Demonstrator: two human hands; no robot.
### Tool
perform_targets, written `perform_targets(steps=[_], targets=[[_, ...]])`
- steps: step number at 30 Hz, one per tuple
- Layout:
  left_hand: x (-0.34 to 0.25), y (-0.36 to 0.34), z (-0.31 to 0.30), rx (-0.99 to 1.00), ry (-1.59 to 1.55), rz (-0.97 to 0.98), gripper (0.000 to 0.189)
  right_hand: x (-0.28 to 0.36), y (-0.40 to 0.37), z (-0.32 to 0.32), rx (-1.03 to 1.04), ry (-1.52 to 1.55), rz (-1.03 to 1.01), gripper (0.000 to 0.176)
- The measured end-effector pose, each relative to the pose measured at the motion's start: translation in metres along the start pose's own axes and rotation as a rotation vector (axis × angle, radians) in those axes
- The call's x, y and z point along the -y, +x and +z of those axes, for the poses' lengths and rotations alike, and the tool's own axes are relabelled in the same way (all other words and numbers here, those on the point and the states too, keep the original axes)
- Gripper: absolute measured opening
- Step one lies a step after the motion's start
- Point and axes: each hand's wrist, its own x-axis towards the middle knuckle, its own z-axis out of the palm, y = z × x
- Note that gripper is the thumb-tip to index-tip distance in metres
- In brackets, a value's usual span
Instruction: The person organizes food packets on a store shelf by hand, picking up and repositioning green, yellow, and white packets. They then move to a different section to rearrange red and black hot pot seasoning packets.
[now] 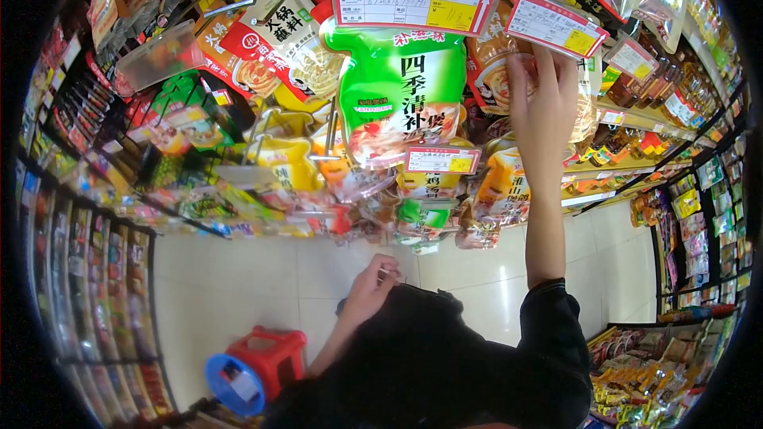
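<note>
My right hand point(544, 99) reaches up to the hanging food packets, its fingers stretched out and apart. The fingertips lie against a brown-and-red packet point(486, 71) with a bowl of food printed on it, just under a red-edged price tag point(556, 24). Whether they touch the tag as well is hard to tell. To the left of this hand hangs a large green soup-seasoning pouch point(401, 87), below a wider price tag point(413, 6). Low in front of my body, my left hand point(372, 282) is curled closed; something small may be between its fingers.
Yellow pouches point(284, 160) and orange ones point(502, 183) hang on lower hooks. A red plastic stool point(274, 361) stands on the tiled floor beside a blue round container point(234, 384). Stocked shelves line the left point(95, 302) and the right point(699, 222).
</note>
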Motion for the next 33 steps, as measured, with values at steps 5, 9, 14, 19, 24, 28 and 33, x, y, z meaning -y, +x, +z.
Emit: perform_targets(steps=[5, 9, 14, 19, 24, 28, 33], targets=[[-0.025, -0.010, -0.048, -0.107, -0.341, 0.166, 0.011, 0.029, -0.051, -0.054, 0.039, 0.096, 0.028, 0.033], [-0.122, -0.012, -0.120, -0.488, -0.156, 0.433, 0.009, 0.044, -0.126, -0.077, 0.233, 0.540, 0.322, 0.025], [-0.201, 0.056, -0.180, -0.774, 0.161, 0.524, 0.023, 0.075, -0.193, -0.081, 0.473, 0.852, 0.509, 0.031], [-0.221, 0.122, -0.190, -0.816, 0.386, 0.426, 0.038, 0.087, -0.215, -0.100, 0.630, 0.787, 0.578, 0.024], [-0.228, 0.131, -0.186, -0.691, 0.084, 0.381, 0.035, 0.084, -0.228, -0.114, 0.660, 0.707, 0.601, 0.024], [-0.226, 0.125, -0.197, -0.773, 0.219, 0.508, 0.024, 0.086, -0.239, -0.119, 0.666, 0.754, 0.712, 0.023], [-0.232, 0.110, -0.213, -1.228, 0.356, 0.965, 0.015, 0.089, -0.238, -0.116, 0.665, 0.820, 0.753, 0.022]])
